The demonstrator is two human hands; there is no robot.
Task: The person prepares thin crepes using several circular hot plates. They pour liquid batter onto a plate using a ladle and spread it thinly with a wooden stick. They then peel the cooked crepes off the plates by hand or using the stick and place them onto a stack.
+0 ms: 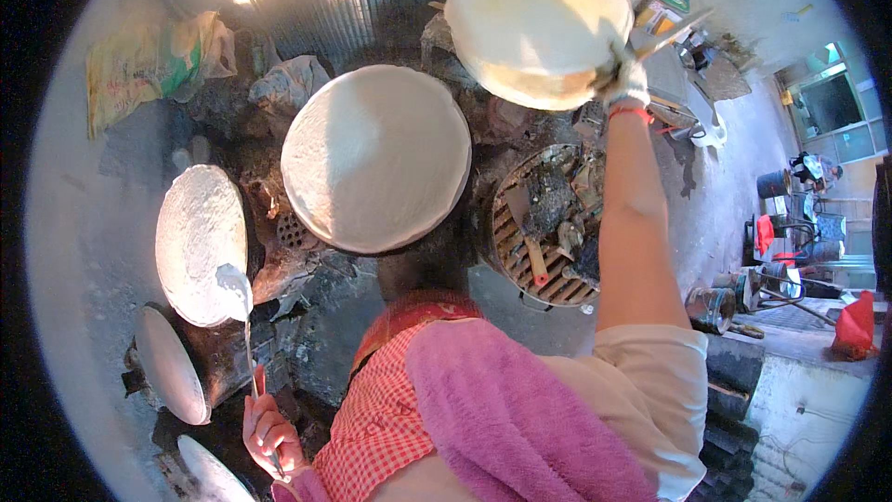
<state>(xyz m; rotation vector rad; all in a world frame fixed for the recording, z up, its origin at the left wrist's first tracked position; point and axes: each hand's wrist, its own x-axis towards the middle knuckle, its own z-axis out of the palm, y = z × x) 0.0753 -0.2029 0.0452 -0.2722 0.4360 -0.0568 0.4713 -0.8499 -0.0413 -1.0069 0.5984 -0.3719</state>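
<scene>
At the lower left my left hand (271,429) is wrapped round the long handle of a ladle (236,292). The ladle's bowl, coated in white batter, rests over the near edge of a round griddle (197,232) spread with white batter. My right hand (624,84), in a pale glove, reaches far out to the upper right. It closes round a flat, stick-like tool (683,33), beside the edge of a large round stack of pale flatbreads (534,23); its fingers are partly blurred. Between them lies another round griddle covered with batter (376,158).
Two more round griddles (172,364) (212,469) sit at the left. A slatted round grate (548,288) with dark lumps and debris stands below my right arm. Sacks (153,65) lie at the far left. Buckets (711,309) and a red bag (855,325) are at the right.
</scene>
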